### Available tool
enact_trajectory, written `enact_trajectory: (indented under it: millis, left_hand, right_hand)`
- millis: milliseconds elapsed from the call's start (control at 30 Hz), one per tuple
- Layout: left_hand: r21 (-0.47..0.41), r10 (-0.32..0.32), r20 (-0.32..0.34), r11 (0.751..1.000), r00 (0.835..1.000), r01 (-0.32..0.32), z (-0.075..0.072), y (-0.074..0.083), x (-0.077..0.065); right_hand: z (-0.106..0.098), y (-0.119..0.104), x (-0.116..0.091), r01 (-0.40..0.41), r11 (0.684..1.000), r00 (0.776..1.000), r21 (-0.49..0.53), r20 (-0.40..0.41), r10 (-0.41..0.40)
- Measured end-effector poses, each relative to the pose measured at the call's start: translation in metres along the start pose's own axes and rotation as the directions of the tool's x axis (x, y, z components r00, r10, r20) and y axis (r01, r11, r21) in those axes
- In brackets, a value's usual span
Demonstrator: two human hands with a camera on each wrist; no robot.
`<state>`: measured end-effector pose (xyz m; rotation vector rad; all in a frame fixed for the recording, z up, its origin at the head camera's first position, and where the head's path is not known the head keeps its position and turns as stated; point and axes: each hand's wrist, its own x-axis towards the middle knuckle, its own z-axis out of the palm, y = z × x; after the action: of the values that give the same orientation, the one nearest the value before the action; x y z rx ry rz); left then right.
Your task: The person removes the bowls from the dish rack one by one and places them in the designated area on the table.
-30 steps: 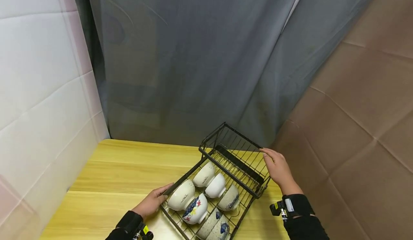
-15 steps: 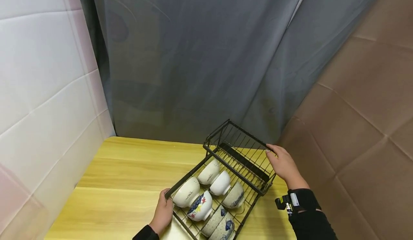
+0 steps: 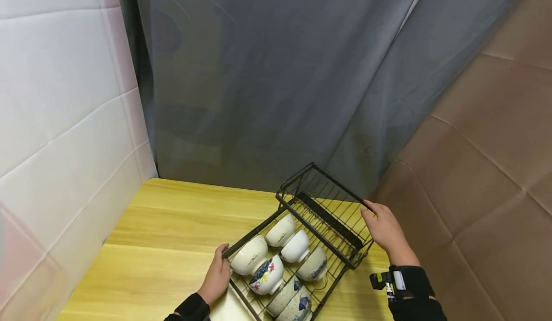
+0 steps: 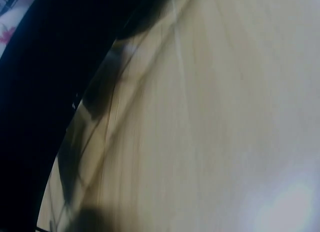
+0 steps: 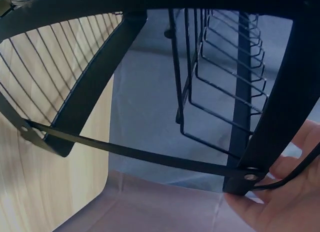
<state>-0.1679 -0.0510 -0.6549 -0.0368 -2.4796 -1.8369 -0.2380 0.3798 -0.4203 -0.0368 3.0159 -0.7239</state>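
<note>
A grey curtain (image 3: 267, 81) hung at the back, between a white wall (image 3: 69, 86) on the left and a brown wall (image 3: 483, 182) on the right, both creased. Below spread the table (image 3: 172, 215), yellow wood with a long grain; a bright glare lit part of its surface in the left wrist view.

The rack (image 3: 316, 232), black wire and flat bars, stood askew over the table's right part, its near end cut off by the bottom of the head view. A raised basket formed its far end, with a wide black strip (image 3: 329, 220) across it. Whether the rack rested on the table could not be told.

Both hands gripped the rack. The right hand (image 3: 385, 227) held the basket at its right end, fingers about the frame. The left hand (image 3: 215, 279) clasped the left corner, thumb and fingers on the bar; its own wrist view was mostly blocked by something dark and blurred.

Bowls lay tipped on their sides in the rack's lower part: a cream bowl (image 3: 250, 255) beside the left hand, a floral bowl (image 3: 266, 277) against it, another cream one farther back, a white bowl (image 3: 295, 246), a grey bowl (image 3: 312, 264), and two blue-patterned bowls (image 3: 297, 306) close together nearest the bottom. A small camera (image 3: 381, 281) sat at the right wrist.
</note>
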Motion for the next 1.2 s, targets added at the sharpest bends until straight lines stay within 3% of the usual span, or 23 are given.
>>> enact_trajectory:
  millis: [300, 500, 600, 800, 967, 1200]
  left_hand:
    - [-0.013, 0.009, 0.115, 1.0, 0.993, -0.008, -0.032, 0.002, 0.015]
    - [0.079, 0.014, 0.163, 0.997, 0.987, -0.027, -0.052, 0.004, 0.032]
    - [0.127, 0.025, 0.215, 0.99, 0.976, -0.053, -0.058, 0.004, 0.038]
    - [0.182, 0.006, 0.342, 0.981, 0.94, -0.073, -0.07, 0.006, 0.052]
    - [0.209, -0.03, 0.345, 0.977, 0.938, -0.045, -0.075, 0.006, 0.059]
    - [0.171, -0.103, 0.268, 0.984, 0.958, 0.058, -0.071, 0.009, 0.047]
  right_hand:
    - [0.006, -0.023, -0.057, -0.105, 0.991, 0.994, -0.081, -0.005, 0.105]
    - [0.009, -0.039, -0.09, -0.156, 0.973, 0.987, -0.17, 0.014, 0.16]
    - [0.01, -0.043, -0.105, -0.182, 0.96, 0.981, -0.211, 0.033, 0.193]
    - [0.012, -0.051, -0.131, -0.195, 0.951, 0.975, -0.239, 0.055, 0.214]
    - [0.018, -0.053, -0.144, -0.204, 0.956, 0.975, -0.212, 0.041, 0.218]
    - [0.02, -0.045, -0.139, -0.191, 0.97, 0.981, -0.153, 0.0, 0.193]
